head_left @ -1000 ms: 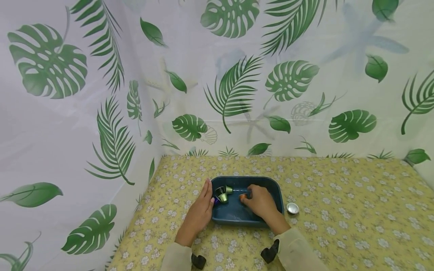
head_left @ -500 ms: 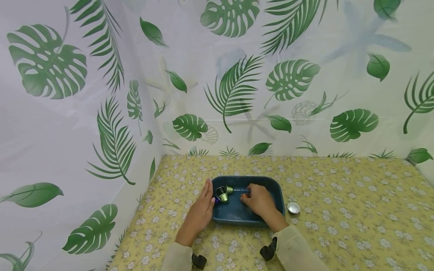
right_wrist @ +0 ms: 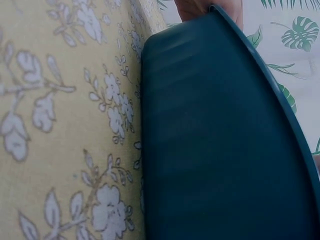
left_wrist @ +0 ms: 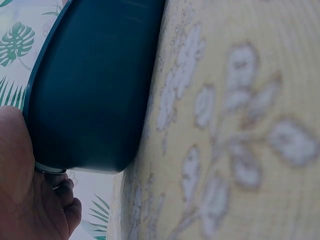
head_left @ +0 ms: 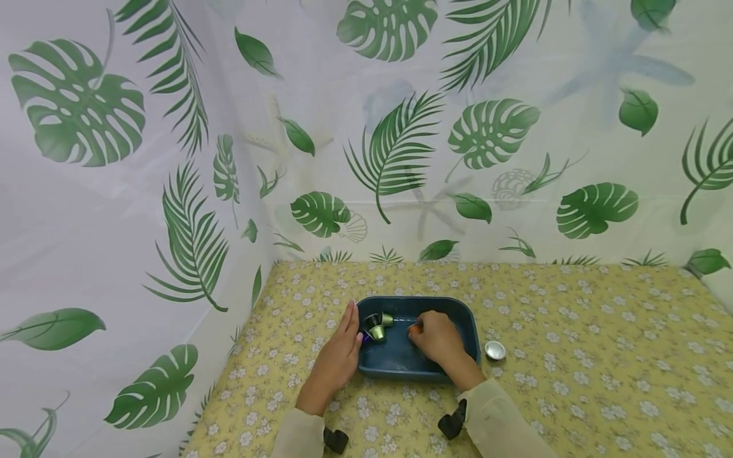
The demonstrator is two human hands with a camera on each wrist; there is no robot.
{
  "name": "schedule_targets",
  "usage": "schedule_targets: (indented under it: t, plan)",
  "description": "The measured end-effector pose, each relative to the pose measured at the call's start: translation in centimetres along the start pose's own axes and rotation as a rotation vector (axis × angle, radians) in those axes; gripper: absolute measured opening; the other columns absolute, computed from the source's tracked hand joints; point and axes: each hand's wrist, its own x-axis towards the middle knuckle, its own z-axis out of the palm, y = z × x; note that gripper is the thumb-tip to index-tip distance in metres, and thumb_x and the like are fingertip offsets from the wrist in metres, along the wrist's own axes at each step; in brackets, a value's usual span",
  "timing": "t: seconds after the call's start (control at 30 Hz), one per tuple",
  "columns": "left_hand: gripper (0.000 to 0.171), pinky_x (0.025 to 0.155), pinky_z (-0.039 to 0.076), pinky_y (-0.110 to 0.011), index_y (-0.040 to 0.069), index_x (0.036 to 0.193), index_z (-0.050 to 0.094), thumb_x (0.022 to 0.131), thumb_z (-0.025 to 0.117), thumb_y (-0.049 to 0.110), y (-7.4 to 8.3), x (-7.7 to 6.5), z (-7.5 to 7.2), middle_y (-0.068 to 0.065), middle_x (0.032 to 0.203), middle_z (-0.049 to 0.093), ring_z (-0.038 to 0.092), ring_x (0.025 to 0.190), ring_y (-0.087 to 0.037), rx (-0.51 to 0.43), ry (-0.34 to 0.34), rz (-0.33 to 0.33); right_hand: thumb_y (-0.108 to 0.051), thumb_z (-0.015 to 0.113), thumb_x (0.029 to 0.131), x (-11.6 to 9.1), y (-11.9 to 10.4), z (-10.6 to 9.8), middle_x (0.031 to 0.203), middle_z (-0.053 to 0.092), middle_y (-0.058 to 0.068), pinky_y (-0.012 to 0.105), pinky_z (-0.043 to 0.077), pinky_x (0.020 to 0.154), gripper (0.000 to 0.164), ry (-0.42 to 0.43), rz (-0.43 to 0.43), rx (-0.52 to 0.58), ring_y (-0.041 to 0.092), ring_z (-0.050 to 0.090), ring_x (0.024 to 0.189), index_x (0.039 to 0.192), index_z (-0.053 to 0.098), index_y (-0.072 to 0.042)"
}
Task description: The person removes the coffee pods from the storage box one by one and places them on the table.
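A dark blue rectangular tray (head_left: 395,370) sits on the table, its near wall filling much of both wrist views. My left hand (head_left: 336,356) grips its left end, thumb over the rim and fingers along the outside; the left wrist view shows the thumb (left_wrist: 12,155) above the rim. Inside the tray, my right hand (head_left: 441,340) pinches an orange coffee capsule (head_left: 415,329), mostly covered by the fingers. Toward the tray's left end lie a black capsule (head_left: 372,322), a green capsule (head_left: 376,333), another green capsule (head_left: 387,319) and a partly hidden purple capsule (head_left: 366,338).
A silver capsule (head_left: 495,350) lies on the yellow floral tablecloth (head_left: 572,356), just right of the tray. Leaf-printed sheets (head_left: 412,216) hang behind the table and along its left side.
The orange capsule has turned slightly between my right fingers, staying near the same spot in the tray. My left hand keeps its hold on the tray's end.
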Motion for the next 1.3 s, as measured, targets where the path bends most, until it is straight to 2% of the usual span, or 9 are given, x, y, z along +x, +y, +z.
schedule_targets:
  t: [0.13,0.33,0.53,0.73,0.87,1.17,1.3]
  plan:
    - [0.060,0.117,0.032,-0.048,0.009,0.164,0.005,0.114,0.032,0.029,0.0,0.0,0.0,0.001,0.169,-0.008,0.019,0.154,-0.025,-0.006,0.001,0.004,-0.014,0.078,0.091,-0.1,-0.1,-0.1,0.091,0.070,0.012,0.034,0.049,0.056,0.023,-0.001,0.003,0.009,0.017,0.059,0.064,0.106,0.074,0.003]
    - [0.060,0.116,0.034,-0.049,0.009,0.164,0.006,0.114,0.032,0.029,0.0,0.0,0.0,0.000,0.170,-0.007,0.022,0.153,-0.026,-0.004,0.006,0.000,-0.014,0.079,0.090,0.0,0.0,-0.2,0.080,0.066,0.007,0.032,0.045,0.053,0.015,-0.002,-0.001,0.017,0.017,0.056,0.060,0.096,0.075,0.000]
    - [0.060,0.116,0.034,-0.048,0.008,0.164,0.007,0.114,0.032,0.029,0.1,0.0,0.0,-0.001,0.170,-0.005,0.021,0.153,-0.026,0.000,0.010,0.001,-0.013,0.079,0.090,0.0,0.1,-0.2,0.080,0.067,0.007,0.032,0.048,0.054,0.014,-0.006,-0.022,0.026,0.016,0.057,0.061,0.094,0.076,0.000]
    - [0.060,0.116,0.034,-0.049,0.008,0.164,0.007,0.114,0.032,0.028,0.1,0.0,0.0,-0.002,0.170,-0.005,0.021,0.153,-0.026,0.004,0.009,-0.006,-0.011,0.079,0.090,-0.1,0.2,-0.2,0.096,0.071,0.014,0.039,0.056,0.067,0.026,-0.002,-0.040,0.067,0.022,0.066,0.078,0.109,0.074,0.005]
    - [0.060,0.116,0.034,-0.049,0.007,0.164,0.007,0.114,0.033,0.027,0.2,0.0,0.0,-0.001,0.170,-0.006,0.021,0.153,-0.027,-0.002,0.010,-0.007,-0.010,0.079,0.090,-0.3,0.1,-0.2,0.103,0.072,0.015,0.043,0.059,0.076,0.033,0.031,-0.072,0.087,0.027,0.069,0.090,0.118,0.072,0.006]
    - [0.060,0.115,0.034,-0.049,0.008,0.164,0.007,0.114,0.033,0.027,0.3,0.0,0.2,0.001,0.169,-0.008,0.022,0.153,-0.027,-0.007,0.009,-0.004,-0.009,0.080,0.088,-1.4,0.0,-0.8,0.095,0.071,0.008,0.034,0.057,0.069,0.035,0.117,-0.118,0.149,0.015,0.064,0.077,0.119,0.071,0.005]
    - [0.060,0.115,0.035,-0.050,0.009,0.164,0.007,0.114,0.033,0.028,0.4,0.0,0.1,0.002,0.169,-0.008,0.024,0.152,-0.027,-0.012,0.012,-0.015,-0.010,0.082,0.087,-2.1,-0.1,-1.3,0.095,0.069,0.006,0.031,0.055,0.067,0.037,0.171,-0.175,0.163,0.012,0.061,0.076,0.119,0.071,0.004]
